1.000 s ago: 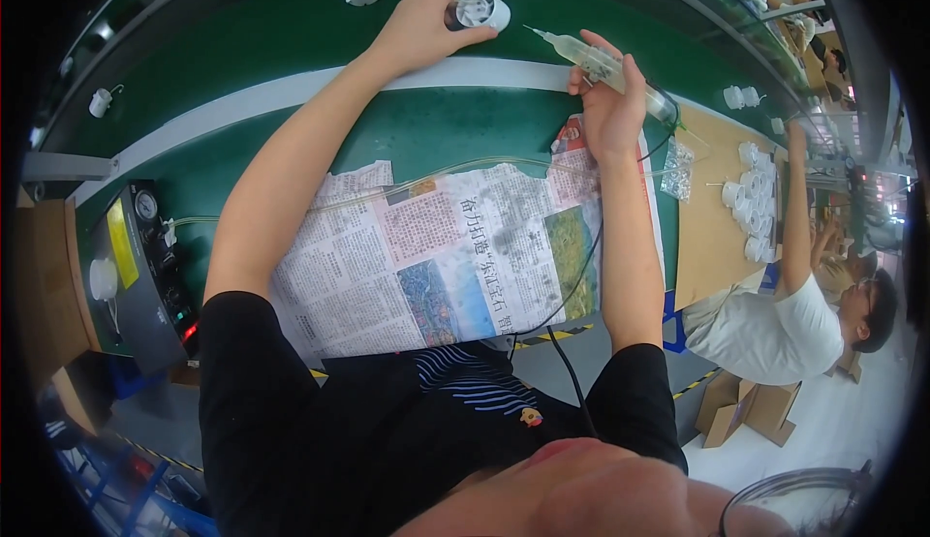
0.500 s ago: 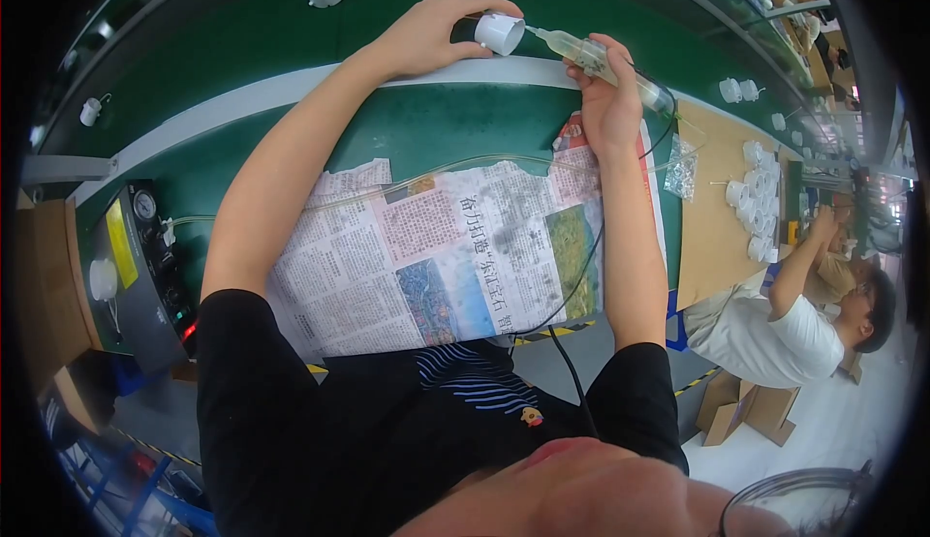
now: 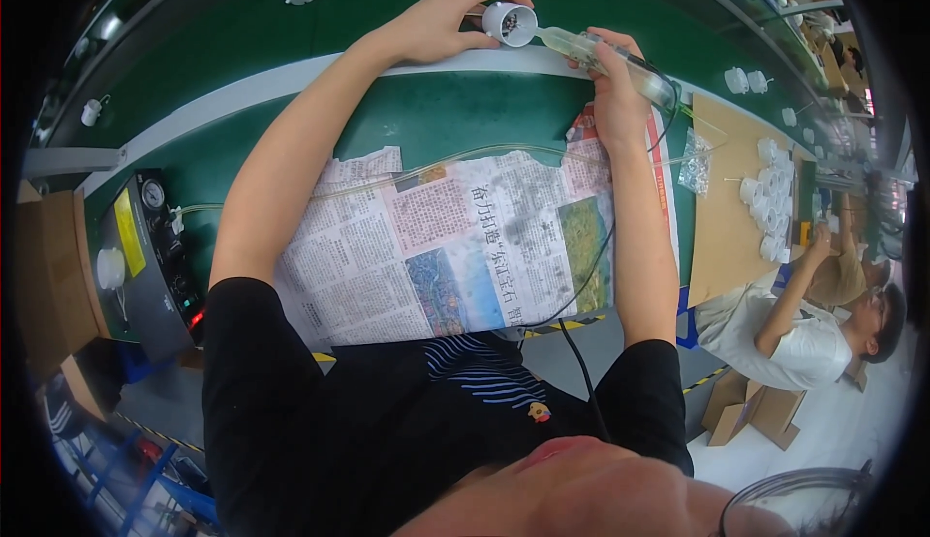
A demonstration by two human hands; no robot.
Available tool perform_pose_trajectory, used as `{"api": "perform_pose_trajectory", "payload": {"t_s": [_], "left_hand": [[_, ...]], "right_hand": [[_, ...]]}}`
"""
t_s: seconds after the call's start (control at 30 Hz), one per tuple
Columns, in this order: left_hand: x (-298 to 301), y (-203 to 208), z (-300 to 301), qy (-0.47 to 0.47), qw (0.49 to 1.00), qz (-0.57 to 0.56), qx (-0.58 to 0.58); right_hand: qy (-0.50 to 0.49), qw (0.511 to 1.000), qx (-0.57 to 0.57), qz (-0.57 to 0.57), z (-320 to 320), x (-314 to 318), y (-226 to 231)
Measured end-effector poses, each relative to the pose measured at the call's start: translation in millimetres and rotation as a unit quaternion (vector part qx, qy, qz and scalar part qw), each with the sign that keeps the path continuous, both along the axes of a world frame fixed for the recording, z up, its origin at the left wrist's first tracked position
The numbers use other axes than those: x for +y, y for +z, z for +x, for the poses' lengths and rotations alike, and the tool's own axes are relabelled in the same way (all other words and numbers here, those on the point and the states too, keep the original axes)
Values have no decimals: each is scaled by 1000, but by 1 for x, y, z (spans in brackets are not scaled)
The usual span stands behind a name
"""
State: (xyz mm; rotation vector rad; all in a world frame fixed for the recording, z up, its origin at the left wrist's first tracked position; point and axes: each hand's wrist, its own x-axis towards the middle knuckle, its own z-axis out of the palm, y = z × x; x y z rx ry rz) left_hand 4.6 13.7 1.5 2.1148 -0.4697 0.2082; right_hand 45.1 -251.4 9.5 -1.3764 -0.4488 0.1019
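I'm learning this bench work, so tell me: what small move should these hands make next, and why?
Probably keep the left hand steady and use the right hand to guide the syringe toward the small parts inside the white cup: its open end shows them, and the syringe's tip is at its opening.

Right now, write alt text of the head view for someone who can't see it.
The left hand holds a white round housing while the right hand holds a clear syringe with its tip at the housing's open end. A newspaper lies below on a green table; a dark gauge box stands at left, white round parts at right.
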Motion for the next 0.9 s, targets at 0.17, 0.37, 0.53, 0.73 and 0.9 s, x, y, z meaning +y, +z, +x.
{"api": "perform_pose_trajectory", "payload": {"t_s": [0.17,0.37,0.53,0.73,0.9], "left_hand": [[0,0,0,-30,999,-23,8],[-1,4,-1,-28,999,-20,40],[0,9,1,-25,999,-9,46],[10,11,-1,-16,997,-22,-67],[-2,4,-6,164,985,47,-28]], "right_hand": [[-1,998,-37,-43,2,-3,-2],[-8,997,-43,-65,6,-4,-6],[-9,997,-34,-73,8,-4,-4],[2,997,-27,-73,3,3,2],[34,998,49,29,-6,-4,1]]}}
